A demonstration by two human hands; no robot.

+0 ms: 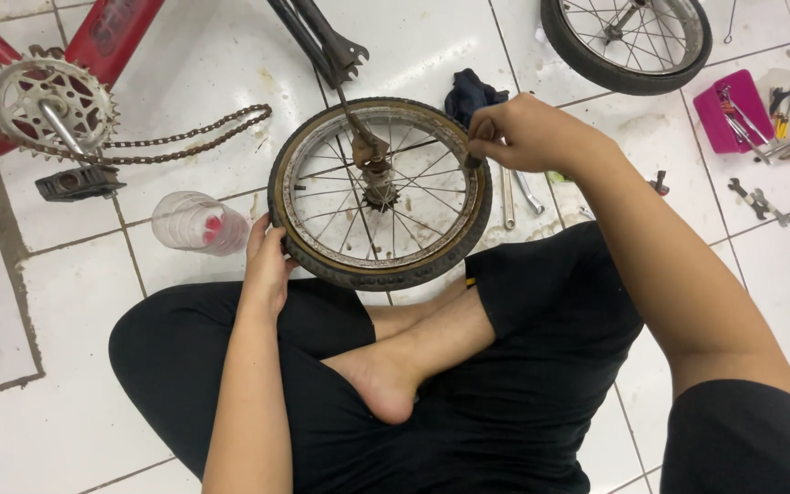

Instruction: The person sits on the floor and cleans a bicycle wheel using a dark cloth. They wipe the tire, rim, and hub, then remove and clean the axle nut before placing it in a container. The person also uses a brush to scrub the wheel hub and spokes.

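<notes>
White floor tiles point(75, 402) with grey grout are spreading under everything, and a person in black is sitting cross-legged on them, one bare foot point(386, 380) showing.

Far off to the left of the left hand, a red frame point(107, 32) is lying with its toothed sprocket point(50, 103), a black pedal point(80, 182) below it, and a rusty chain point(189, 137) trailing towards the wheel. Just beside the left hand, on its outer side, a clear plastic bottle point(198, 222) with something pink inside is lying on its side.

The left hand point(267, 261) is gripping the near left edge of the wheel point(379, 192), fingers curled over the tyre, holding it steady. The wheel is lying flat on the tiles between the two hands, right in front of the knees, its rusty rim and spokes facing up and a hub point(377, 174) in the middle. A black fork point(322, 41) is reaching down onto the hub from above.

The right hand point(518, 133) is working at the far right edge of the rim, fingertips pinched tight on something small and dark; I cannot tell what it is. Just behind that hand a dark cloth point(470, 93) is bunched, and under the wrist two wrenches point(516, 194) are lying on the tiles. Beyond the right hand a second wheel point(628, 41) is resting, and well out to the right a pink box point(733, 110) of tools is sitting open with loose spanners point(759, 201) near it.
</notes>
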